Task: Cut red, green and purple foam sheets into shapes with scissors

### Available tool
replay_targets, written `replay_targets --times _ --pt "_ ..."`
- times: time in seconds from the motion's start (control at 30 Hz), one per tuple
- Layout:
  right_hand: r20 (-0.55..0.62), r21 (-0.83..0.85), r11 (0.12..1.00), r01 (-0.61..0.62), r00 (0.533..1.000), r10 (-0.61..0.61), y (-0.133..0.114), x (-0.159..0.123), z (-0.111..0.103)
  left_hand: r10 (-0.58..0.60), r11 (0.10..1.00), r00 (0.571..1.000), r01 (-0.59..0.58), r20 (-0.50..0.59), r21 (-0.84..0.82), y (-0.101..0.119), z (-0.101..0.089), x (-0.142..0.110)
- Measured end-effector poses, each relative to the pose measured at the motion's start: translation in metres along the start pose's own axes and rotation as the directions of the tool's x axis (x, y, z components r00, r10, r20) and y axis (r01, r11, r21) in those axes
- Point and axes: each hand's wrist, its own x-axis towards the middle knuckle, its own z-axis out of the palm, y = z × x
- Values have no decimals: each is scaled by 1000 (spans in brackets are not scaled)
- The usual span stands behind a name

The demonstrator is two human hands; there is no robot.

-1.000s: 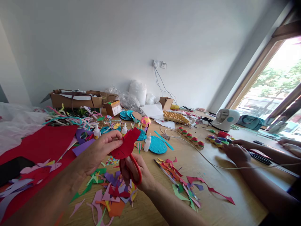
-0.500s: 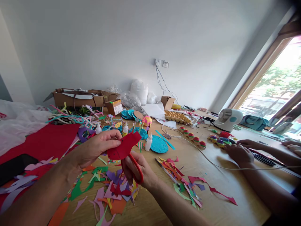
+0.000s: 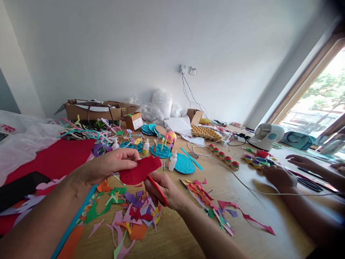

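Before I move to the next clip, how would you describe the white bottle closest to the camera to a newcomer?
On the wooden table, beyond the right hand, lies a flat blue disc. The white bottle stands upright at its left edge. Of three such bottles, it is nearest the camera and farthest right.
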Motion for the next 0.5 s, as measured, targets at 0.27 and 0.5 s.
replay_targets --times 0.27,0.5 --pt "-8 -133 989 65 998 -67 -3 0 -6 28 994 999 -25 -22 104 0 -3 2" --pt "-26 10 1000 30 999 -29 -2 0 -6 44 999 988 -39 -145 33 5 2 2"
